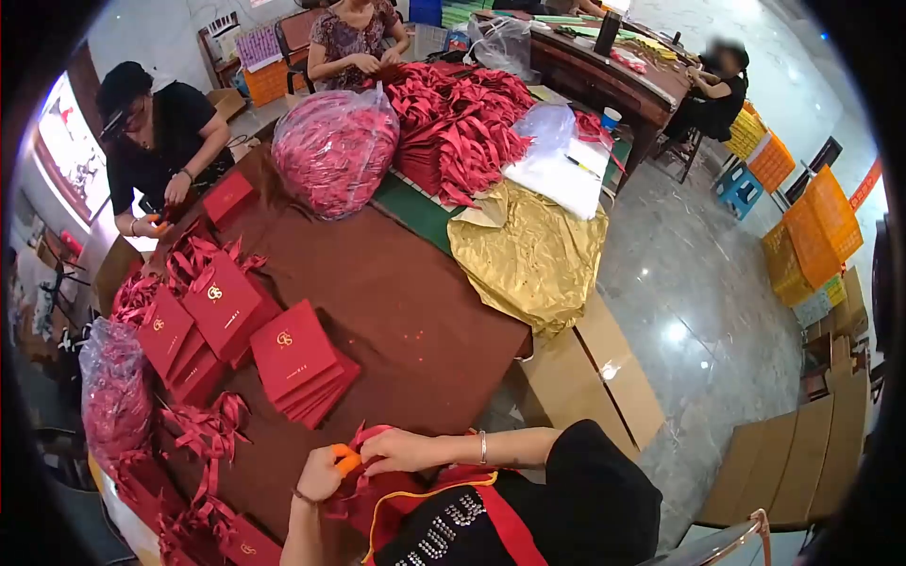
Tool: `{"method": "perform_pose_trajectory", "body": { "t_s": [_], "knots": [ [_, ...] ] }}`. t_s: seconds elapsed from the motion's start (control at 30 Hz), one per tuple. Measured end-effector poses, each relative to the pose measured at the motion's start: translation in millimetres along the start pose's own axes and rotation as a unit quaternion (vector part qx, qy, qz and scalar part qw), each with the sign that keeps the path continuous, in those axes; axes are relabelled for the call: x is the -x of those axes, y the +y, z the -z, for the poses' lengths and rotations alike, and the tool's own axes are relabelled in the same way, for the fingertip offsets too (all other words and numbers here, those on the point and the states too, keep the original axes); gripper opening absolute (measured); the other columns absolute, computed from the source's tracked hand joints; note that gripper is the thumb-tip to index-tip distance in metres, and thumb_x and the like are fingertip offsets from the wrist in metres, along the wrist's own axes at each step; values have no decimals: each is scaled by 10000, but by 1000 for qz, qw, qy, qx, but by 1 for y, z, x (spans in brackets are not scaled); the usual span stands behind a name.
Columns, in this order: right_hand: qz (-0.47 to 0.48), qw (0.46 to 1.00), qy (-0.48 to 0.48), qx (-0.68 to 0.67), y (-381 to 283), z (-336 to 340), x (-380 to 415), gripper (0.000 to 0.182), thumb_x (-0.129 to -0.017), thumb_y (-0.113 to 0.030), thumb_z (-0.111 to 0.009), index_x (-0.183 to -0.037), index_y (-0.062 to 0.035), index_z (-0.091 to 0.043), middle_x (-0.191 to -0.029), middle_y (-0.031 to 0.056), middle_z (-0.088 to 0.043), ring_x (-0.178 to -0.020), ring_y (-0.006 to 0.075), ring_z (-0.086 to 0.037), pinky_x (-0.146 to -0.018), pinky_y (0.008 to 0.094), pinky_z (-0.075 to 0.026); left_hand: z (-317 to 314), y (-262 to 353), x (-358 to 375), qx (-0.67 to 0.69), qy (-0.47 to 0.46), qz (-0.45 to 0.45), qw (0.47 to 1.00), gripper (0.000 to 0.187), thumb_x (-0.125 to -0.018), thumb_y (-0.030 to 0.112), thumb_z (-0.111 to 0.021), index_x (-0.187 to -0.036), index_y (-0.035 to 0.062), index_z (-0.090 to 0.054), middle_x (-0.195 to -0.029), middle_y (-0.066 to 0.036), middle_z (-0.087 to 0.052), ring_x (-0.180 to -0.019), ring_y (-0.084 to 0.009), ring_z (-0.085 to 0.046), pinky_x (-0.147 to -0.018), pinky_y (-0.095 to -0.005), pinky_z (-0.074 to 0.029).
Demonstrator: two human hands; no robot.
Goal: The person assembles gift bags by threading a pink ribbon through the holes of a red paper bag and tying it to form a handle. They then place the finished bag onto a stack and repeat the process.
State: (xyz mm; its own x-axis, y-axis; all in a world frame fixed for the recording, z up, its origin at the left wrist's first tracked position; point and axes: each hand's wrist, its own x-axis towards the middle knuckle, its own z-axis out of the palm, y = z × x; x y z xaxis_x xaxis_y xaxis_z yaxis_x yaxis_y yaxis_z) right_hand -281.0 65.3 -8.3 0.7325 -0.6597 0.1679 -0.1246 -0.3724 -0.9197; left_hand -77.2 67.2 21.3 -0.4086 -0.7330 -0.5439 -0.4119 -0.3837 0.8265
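Note:
My left hand, with orange covers on its fingertips, is closed at the table's front edge on a red ribbon. Close against it, my right hand pinches the same ribbon; a silver bangle circles that wrist. Below both hands a red paper bag lies against my apron, partly hidden by my arms. Just beyond my hands is a fanned stack of red bags with gold lettering. More printed bags stand to its left, and loose red ribbons lie at the left.
A brown cloth covers the table. Across it are a plastic sack of ribbons, a ribbon heap and gold wrapping. A co-worker in black works at the far left. Cardboard lies on the right.

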Motion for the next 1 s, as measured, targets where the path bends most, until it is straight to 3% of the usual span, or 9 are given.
{"method": "perform_pose_trajectory", "body": {
  "t_s": [0.13, 0.23, 0.33, 0.37, 0.5, 0.67, 0.73, 0.8, 1.0],
  "knots": [
    [-4, 1000, 7, -14, -4, 1, -1, 195, -764, -194, -658, -809, -13, -600, -781, 147, -585, -794, 309, -574, -702, 395, -441, -3, 9, 11, -176, 73, -102, 976, 109, -806, 87, -601, -785, -15, -631, -675, -66, -606, -629, -111, -540, -561, -280, -431],
    [37, 999, 8, -13, -5, 1, -3, 191, -803, -215, -632, -826, -29, -597, -772, 120, -571, -774, 277, -564, -704, 380, -444, 6, -8, -7, -57, 178, -135, 973, 81, -811, 73, -585, -794, 0, -616, -674, -102, -582, -631, -127, -546, -567, -319, -437],
    [45, 996, 13, 74, -19, 11, -8, 172, -794, -224, -642, -823, -55, -625, -806, 112, -605, -758, 284, -593, -668, 369, -480, 6, 8, -2, -224, 191, -175, 939, 160, -850, 160, -533, -851, 21, -611, -807, -166, -609, -742, -320, -603, -662, -371, -469],
    [43, 997, 42, 40, -6, 1, -6, 170, -786, -215, -652, -834, -54, -628, -792, 118, -603, -746, 292, -600, -657, 372, -487, 9, 3, -1, -199, 182, -179, 946, 179, -864, 137, -524, -802, -26, -564, -753, -115, -571, -678, -207, -536, -636, -312, -433],
    [-17, 1000, 16, 3, -8, -2, -7, 167, -765, -148, -684, -848, -16, -626, -746, 108, -580, -672, 244, -574, -610, 320, -458, 29, 3, 15, -37, 100, -65, 992, 167, -859, 163, -554, -864, 23, -644, -738, -17, -600, -653, -89, -516, -581, -247, -415],
    [-52, 998, -16, 6, -16, 4, -12, 169, -764, -137, -687, -849, -8, -620, -730, 96, -558, -634, 217, -540, -587, 301, -434, 32, -17, 12, 5, 73, -19, 997, 170, -859, 163, -542, -885, 28, -641, -768, -25, -606, -696, -102, -530, -638, -236, -426],
    [-115, 991, -71, 19, -21, 9, -13, 183, -778, -159, -656, -883, -18, -607, -820, 131, -588, -765, 302, -584, -671, 357, -465, 29, -21, 10, 36, 66, -35, 997, 181, -861, 173, -538, -894, 25, -636, -802, -41, -609, -724, -117, -543, -661, -239, -433],
    [-96, 993, -67, 25, -21, 7, -13, 184, -779, -162, -654, -889, -23, -604, -823, 129, -585, -765, 303, -580, -674, 361, -464, 28, -23, 10, -137, 125, -117, 976, 188, -866, 177, -534, -907, 17, -623, -903, -85, -596, -802, -164, -564, -711, -267, -444],
    [-47, 993, -73, 76, -13, 2, -13, 192, -790, -171, -640, -923, -45, -580, -852, 124, -586, -783, 317, -576, -677, 380, -460, 14, -22, 0, -139, 137, -112, 974, 183, -880, 182, -528, -916, 19, -605, -897, -112, -588, -817, -199, -570, -704, -303, -453]
  ]
}}
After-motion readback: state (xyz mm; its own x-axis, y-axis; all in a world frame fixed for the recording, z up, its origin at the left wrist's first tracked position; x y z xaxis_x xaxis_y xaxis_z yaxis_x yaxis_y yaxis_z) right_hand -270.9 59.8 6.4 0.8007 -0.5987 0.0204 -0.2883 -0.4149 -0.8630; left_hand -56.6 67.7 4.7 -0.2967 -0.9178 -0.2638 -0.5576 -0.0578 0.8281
